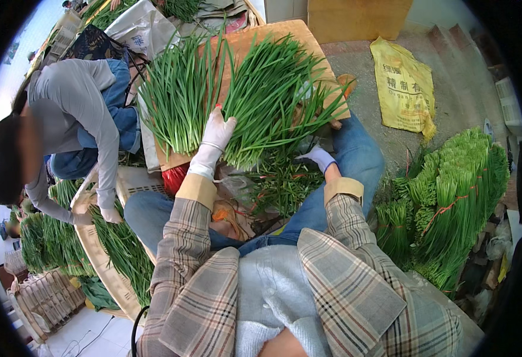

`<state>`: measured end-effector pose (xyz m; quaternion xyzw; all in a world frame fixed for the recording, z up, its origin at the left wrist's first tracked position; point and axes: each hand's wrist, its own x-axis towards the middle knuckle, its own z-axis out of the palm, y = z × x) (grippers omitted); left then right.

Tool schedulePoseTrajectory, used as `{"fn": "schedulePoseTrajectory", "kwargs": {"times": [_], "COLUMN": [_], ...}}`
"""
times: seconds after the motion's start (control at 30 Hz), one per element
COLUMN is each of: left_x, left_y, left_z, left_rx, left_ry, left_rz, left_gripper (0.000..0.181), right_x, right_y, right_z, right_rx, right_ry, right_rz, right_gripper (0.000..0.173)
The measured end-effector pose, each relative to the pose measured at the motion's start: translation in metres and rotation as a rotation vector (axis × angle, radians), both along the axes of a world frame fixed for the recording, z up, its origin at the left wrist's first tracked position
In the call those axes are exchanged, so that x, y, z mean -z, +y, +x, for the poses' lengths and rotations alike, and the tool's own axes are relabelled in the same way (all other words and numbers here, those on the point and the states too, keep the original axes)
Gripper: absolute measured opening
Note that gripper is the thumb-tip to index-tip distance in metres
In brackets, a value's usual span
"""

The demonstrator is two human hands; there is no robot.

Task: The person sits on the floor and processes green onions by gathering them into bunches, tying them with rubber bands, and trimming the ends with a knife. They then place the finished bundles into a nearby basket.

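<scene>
My left hand [216, 131] wears a white glove and lies at the near edge of the wooden board [158, 158]. Its thumb touches the stalks of the right-hand heap of garlic chives [265, 98]; whether the fingers grip any is hidden. Just left of it lies another loose heap of garlic chives [183, 98], leaves pointing away from me. My right hand [319, 157], in a white glove with a purple-edged cuff, hovers by my knee beside a mass of chive trimmings [287, 187]. Its fingers point left, and their undersides are hidden.
A co-worker [73, 98] bends at the left, hands in a cream plastic crate [105, 267] of chives. Tied chive bundles [448, 201] are stacked at my right. A yellow woven sack [403, 89] lies on the floor. Below the board hangs a red plastic bag [175, 179].
</scene>
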<state>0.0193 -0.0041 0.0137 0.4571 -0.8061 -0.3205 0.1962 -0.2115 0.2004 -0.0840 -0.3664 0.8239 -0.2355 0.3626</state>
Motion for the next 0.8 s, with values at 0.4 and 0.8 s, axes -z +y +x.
{"fn": "schedulePoseTrajectory", "kwargs": {"times": [0.4, 0.8], "left_x": [-0.009, 0.010], "left_y": [-0.002, -0.023], "left_z": [-0.003, 0.017], "left_rx": [-0.012, -0.013], "left_ry": [-0.024, 0.099], "left_rz": [0.084, 0.381], "left_gripper": [0.065, 0.087], "right_x": [0.036, -0.114], "right_y": [-0.030, -0.060], "right_z": [0.036, 0.032], "right_rx": [0.375, 0.151], "right_ry": [-0.562, -0.860], "right_rz": [-0.334, -0.302], "right_gripper": [0.076, 0.034]}}
